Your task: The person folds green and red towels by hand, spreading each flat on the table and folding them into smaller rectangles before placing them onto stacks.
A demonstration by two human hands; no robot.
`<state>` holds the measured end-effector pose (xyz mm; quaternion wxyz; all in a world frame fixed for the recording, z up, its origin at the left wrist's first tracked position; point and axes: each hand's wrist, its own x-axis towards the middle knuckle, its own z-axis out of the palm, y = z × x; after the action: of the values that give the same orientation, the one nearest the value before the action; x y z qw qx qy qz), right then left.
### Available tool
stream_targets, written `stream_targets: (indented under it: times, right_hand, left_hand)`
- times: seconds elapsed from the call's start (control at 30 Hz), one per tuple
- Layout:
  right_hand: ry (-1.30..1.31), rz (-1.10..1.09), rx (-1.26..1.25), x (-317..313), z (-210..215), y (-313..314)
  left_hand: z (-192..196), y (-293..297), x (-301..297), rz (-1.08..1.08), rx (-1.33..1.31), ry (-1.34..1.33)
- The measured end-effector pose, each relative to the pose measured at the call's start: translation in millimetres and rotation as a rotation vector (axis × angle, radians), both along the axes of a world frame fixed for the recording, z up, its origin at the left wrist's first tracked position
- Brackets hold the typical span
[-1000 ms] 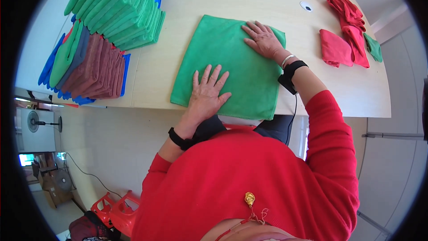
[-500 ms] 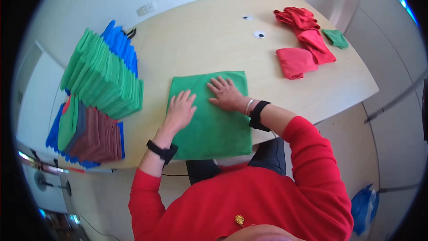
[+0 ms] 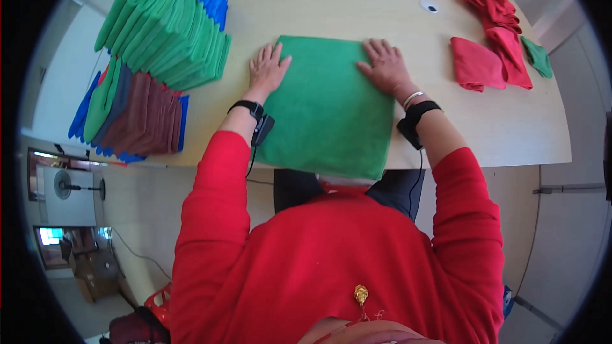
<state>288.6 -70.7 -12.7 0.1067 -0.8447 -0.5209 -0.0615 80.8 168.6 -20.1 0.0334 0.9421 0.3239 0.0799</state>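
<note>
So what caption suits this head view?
Both hands, left and right, lie flat on a square green cloth spread over a pale wooden table.

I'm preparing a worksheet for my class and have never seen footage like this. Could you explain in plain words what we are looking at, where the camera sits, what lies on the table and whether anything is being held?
There is no machine here: a person in a red sweater works with two bare hands. The camera is worn on the person's head and looks down, and its wide lens bends straight edges near the rim. On the pale wooden table lies a green cloth, spread flat, its near edge at the table's front. The left hand rests flat on its far left corner and the right hand on its far right corner; both are open and pressing, with no grip on anything. Each wrist wears a black band. To the left stands a stack of folded green and blue cloths, with a lower pile of brown ones nearer. To the right lie loose red cloths and a small green one.
</note>
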Motion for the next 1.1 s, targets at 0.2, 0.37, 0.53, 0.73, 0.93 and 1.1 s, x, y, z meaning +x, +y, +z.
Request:
stream_targets:
  times: [0.2,0.37,0.53,0.73,0.93,1.1]
  right_hand:
    - [-0.006,-0.189,0.018,-12.8,-2.4,-3.0]
    - [-0.062,-0.327,-0.023,-19.5,-2.2,-3.9]
    - [0.149,-0.279,-0.021,-3.2,7.9,-16.7]
    - [0.336,-0.251,0.052,59.3,9.2,-16.0]
    - [0.493,-0.220,-0.098,51.8,33.9,-10.9]
    - [0.459,-0.159,-0.076,54.8,27.7,-29.6]
  left_hand:
    - [9.0,1.7,-14.9,0.174,0.070,0.089]
    - [16.5,-15.7,-17.0,0.043,0.541,0.241]
    - [20.1,-57.3,-7.2,-0.348,0.281,0.108]
    - [14.1,-62.7,3.1,-0.342,0.063,0.145]
    - [21.6,-49.7,-1.3,-0.393,0.091,0.222]
    - [45.1,-56.9,7.9,-0.346,0.268,0.320]
